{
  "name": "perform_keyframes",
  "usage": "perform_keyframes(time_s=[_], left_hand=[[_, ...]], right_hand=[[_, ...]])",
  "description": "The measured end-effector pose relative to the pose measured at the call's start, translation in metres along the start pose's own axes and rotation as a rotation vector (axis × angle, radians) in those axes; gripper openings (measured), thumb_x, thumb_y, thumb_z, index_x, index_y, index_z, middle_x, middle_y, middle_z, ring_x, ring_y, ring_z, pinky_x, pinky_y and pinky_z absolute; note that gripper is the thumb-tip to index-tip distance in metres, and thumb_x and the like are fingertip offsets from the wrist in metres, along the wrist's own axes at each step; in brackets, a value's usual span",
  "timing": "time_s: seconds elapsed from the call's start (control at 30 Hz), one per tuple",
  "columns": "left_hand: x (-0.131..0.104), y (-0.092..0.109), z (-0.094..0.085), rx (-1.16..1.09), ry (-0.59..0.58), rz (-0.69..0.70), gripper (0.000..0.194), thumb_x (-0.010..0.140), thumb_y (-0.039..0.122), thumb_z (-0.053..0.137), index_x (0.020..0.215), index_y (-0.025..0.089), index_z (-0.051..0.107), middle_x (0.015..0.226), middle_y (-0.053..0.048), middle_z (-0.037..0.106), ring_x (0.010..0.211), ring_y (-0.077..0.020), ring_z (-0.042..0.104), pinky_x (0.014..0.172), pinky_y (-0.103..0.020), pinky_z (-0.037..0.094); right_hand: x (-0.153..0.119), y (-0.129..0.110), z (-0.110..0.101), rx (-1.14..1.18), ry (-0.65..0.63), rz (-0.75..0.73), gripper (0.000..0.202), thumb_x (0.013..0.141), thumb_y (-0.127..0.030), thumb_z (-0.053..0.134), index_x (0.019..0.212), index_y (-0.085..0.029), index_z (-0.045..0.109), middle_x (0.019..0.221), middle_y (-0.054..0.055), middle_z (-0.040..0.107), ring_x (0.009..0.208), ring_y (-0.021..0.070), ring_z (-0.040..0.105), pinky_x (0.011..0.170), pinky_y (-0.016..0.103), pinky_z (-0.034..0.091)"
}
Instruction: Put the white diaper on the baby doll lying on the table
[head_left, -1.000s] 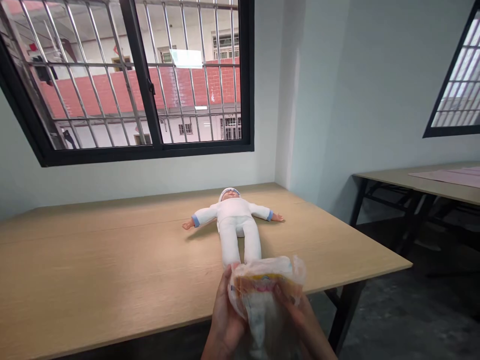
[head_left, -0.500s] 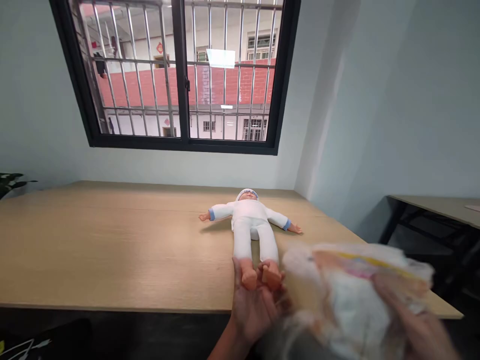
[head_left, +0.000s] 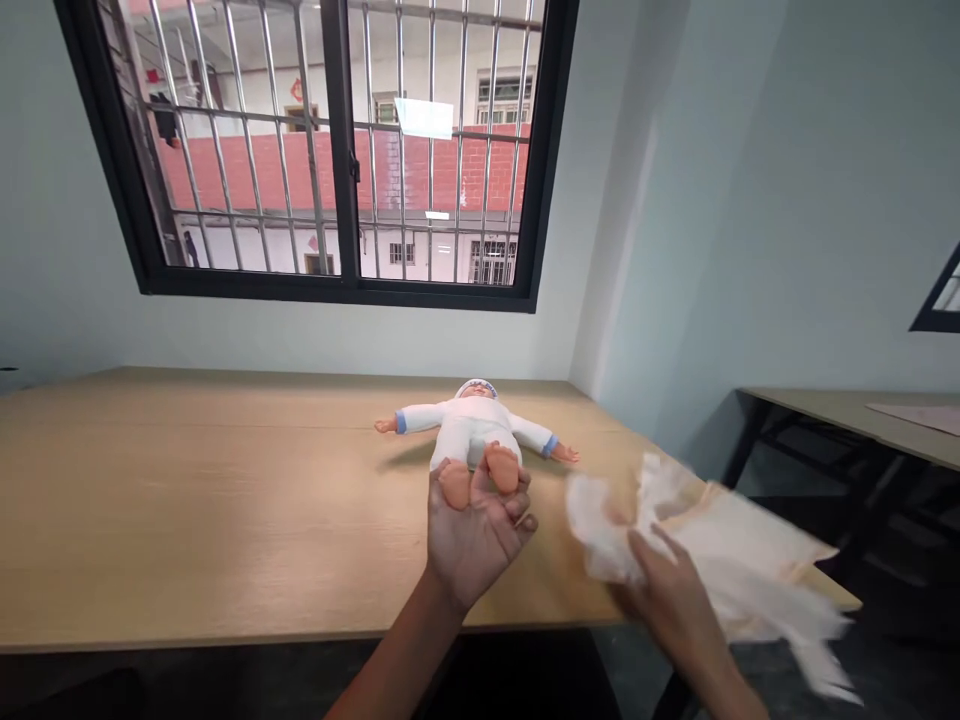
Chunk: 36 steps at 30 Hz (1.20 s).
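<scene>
A baby doll (head_left: 477, 412) in a white suit with blue cuffs and a white cap lies on its back on the table, arms spread and feet toward me. My left hand (head_left: 480, 525) is under the doll's lower legs, its fingers curled round them and lifting the feet, palm up. To the right, my right hand (head_left: 667, 590) grips a white diaper (head_left: 750, 545) with pale orange edging. The diaper hangs partly unfolded above the table's right front corner and is blurred by motion.
The wooden table (head_left: 225, 520) runs up to the wall below a barred window (head_left: 337, 150). A second table (head_left: 840, 420) stands at the right, with a pale pink sheet (head_left: 915, 415) on it.
My left hand has raised the doll's legs, so the soles now face me. The diaper in my right hand has turned and spread out, and the view has shifted a little to the right.
</scene>
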<state>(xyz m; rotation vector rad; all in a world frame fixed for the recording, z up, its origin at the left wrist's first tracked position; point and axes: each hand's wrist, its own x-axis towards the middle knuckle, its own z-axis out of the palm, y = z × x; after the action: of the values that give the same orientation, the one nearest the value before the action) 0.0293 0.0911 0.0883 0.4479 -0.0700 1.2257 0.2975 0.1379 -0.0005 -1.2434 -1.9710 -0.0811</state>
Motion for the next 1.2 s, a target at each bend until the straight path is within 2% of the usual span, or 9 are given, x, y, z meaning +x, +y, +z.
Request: perform_keyframes(time_s=[0.07,0.13,0.27,0.4,0.53,0.67,0.83,1.0,1.2], left_hand=[[0.002,0.006,0.006,0.01,0.012,0.022,0.04,0.086,0.052,0.046,0.108,0.02,0.059,0.098,-0.007,0.056,0.068,-0.0128,0.043,0.07,-0.03,0.04],[0.005,0.011,0.011,0.019,0.018,0.037,0.041,0.086,0.054,0.045,0.107,0.021,0.059,0.099,-0.008,0.056,0.068,-0.0132,0.042,0.069,-0.03,0.04],[0.013,0.015,0.02,0.029,0.023,0.036,0.042,0.087,0.056,0.043,0.106,0.022,0.059,0.101,-0.008,0.056,0.069,-0.0138,0.042,0.07,-0.03,0.041],[0.022,0.019,0.03,0.056,0.028,0.014,0.046,0.086,0.057,0.041,0.107,0.02,0.059,0.099,-0.01,0.055,0.07,-0.0146,0.043,0.069,-0.03,0.041],[0.03,0.024,0.041,0.076,-0.005,-0.012,0.043,0.086,0.054,0.042,0.103,0.019,0.059,0.096,-0.01,0.054,0.07,-0.0151,0.045,0.068,-0.03,0.042],[0.037,0.031,0.051,0.095,-0.039,-0.039,0.037,0.086,0.049,0.041,0.098,0.019,0.059,0.094,-0.009,0.054,0.071,-0.0157,0.047,0.068,-0.031,0.044],[0.046,0.043,0.058,0.157,-0.024,-0.066,0.031,0.087,0.042,0.041,0.09,0.017,0.058,0.097,-0.011,0.056,0.07,-0.0152,0.048,0.068,-0.032,0.047],[0.051,0.05,0.06,0.205,-0.022,-0.063,0.032,0.087,0.041,0.041,0.096,0.018,0.061,0.095,-0.011,0.056,0.071,-0.016,0.05,0.068,-0.033,0.049],[0.055,0.052,0.061,0.236,-0.033,-0.104,0.03,0.086,0.041,0.043,0.098,0.018,0.06,0.096,-0.011,0.055,0.071,-0.0164,0.049,0.069,-0.032,0.045]], right_hand=[[-0.012,-0.004,0.015,-0.157,-0.142,-0.182,0.039,0.076,-0.014,0.053,0.11,-0.021,0.069,0.109,0.006,0.072,0.105,0.0252,0.064,0.108,0.048,0.034],[-0.025,-0.008,0.024,-0.362,-0.172,-0.214,0.053,0.068,-0.003,0.048,0.113,-0.021,0.068,0.113,0.006,0.071,0.11,0.0255,0.062,0.109,0.049,0.031],[-0.032,-0.022,0.027,-0.681,-0.188,-0.088,0.048,0.073,-0.004,0.051,0.117,-0.016,0.067,0.12,0.016,0.066,0.093,0.0298,0.065,0.083,0.044,0.042],[-0.006,-0.055,0.035,-0.754,-0.25,0.11,0.035,0.084,-0.004,0.045,0.106,-0.016,0.071,0.095,0.016,0.069,0.073,0.0256,0.064,0.069,0.038,0.036],[0.031,-0.085,0.06,-0.608,-0.381,0.123,0.042,0.089,-0.002,0.035,0.112,-0.013,0.069,0.096,0.018,0.068,0.082,0.0264,0.065,0.074,0.038,0.038],[0.048,-0.095,0.08,-0.205,-0.559,-0.195,0.043,0.084,-0.013,0.052,0.125,-0.018,0.065,0.129,0.015,0.061,0.11,0.0289,0.06,0.098,0.042,0.039],[0.048,-0.098,0.068,0.308,-0.72,-0.351,0.045,0.091,-0.031,0.05,0.135,-0.026,0.058,0.152,0.005,0.039,0.14,0.0274,0.037,0.119,0.049,0.019],[0.049,-0.1,0.054,0.409,-0.722,-0.343,0.04,0.092,-0.033,0.05,0.129,-0.027,0.063,0.152,0.006,0.037,0.141,0.0275,0.035,0.117,0.049,0.022],[0.045,-0.093,0.062,0.443,-0.672,-0.341,0.039,0.09,-0.03,0.051,0.126,-0.023,0.066,0.146,0.007,0.046,0.138,0.0269,0.04,0.118,0.047,0.023]])
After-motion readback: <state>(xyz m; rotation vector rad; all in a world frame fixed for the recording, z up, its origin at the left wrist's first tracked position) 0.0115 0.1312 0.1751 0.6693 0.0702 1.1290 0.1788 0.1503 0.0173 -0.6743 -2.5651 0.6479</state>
